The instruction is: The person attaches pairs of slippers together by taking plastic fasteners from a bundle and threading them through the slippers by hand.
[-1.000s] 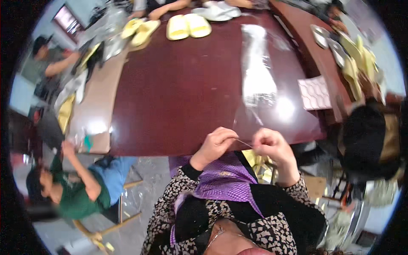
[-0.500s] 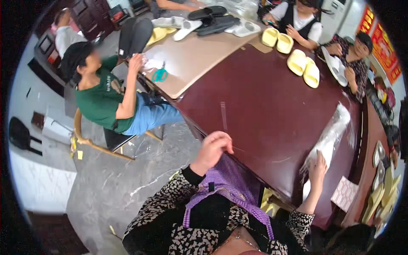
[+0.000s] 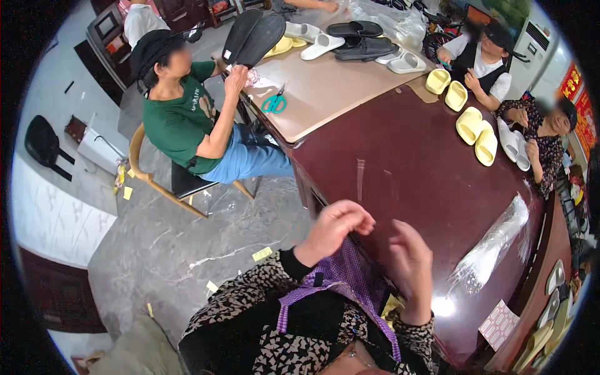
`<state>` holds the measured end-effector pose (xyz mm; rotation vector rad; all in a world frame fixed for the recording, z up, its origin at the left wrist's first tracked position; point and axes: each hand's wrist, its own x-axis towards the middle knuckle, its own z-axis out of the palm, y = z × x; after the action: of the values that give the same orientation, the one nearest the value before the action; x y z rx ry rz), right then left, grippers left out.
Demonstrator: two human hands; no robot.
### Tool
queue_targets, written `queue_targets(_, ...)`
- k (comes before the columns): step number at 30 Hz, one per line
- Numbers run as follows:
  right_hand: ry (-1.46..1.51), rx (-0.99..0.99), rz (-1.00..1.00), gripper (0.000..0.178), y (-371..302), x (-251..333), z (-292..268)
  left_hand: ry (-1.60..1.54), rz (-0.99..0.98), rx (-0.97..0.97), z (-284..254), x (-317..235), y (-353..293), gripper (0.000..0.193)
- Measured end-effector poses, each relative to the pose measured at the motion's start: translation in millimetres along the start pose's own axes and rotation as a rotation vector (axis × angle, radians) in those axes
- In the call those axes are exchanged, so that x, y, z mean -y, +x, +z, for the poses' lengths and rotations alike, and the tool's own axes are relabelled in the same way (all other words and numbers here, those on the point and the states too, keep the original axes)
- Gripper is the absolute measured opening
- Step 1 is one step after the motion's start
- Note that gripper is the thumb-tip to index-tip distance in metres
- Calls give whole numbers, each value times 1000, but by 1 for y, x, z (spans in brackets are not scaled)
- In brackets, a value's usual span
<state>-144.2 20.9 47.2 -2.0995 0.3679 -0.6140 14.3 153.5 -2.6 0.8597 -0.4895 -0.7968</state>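
My left hand (image 3: 337,229) is raised over the near table edge, its fingers curled together in a pinch. Anything between those fingertips is too small or hidden to make out. Facing it, my right hand (image 3: 412,259) is bent at the knuckles with its fingers apart, slightly smeared by motion, and nothing shows in it. Both hands are in front of my purple checked apron (image 3: 353,272), not touching each other. Beyond my right hand, a bundle of clear plastic bags (image 3: 490,247) lies flat on the dark red table (image 3: 387,187).
Yellow slippers (image 3: 476,136) stand at the far right edge, near a person handling grey slippers (image 3: 514,145). At left a seated person in green holds black slippers (image 3: 253,37) by teal scissors (image 3: 274,104). A patterned card (image 3: 499,325) lies near right; more slippers (image 3: 544,337) lie beyond.
My right hand has left the plastic bag bundle and come back toward my left hand. My left hand remains raised and curled. The whole view has shifted.
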Motion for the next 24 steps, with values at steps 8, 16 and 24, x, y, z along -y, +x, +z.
queue_targets(8,28,54,9,14,-1,-26,28,-108,-104,68,1,-2,3,14)
queue_targets(16,27,-124,151,7,-6,-30,17,4,-105,14,3,-4,2,16)
queue_targets(24,73,-265,81,7,4,-42,-14,86,-121,9,-9,3,-3,18)
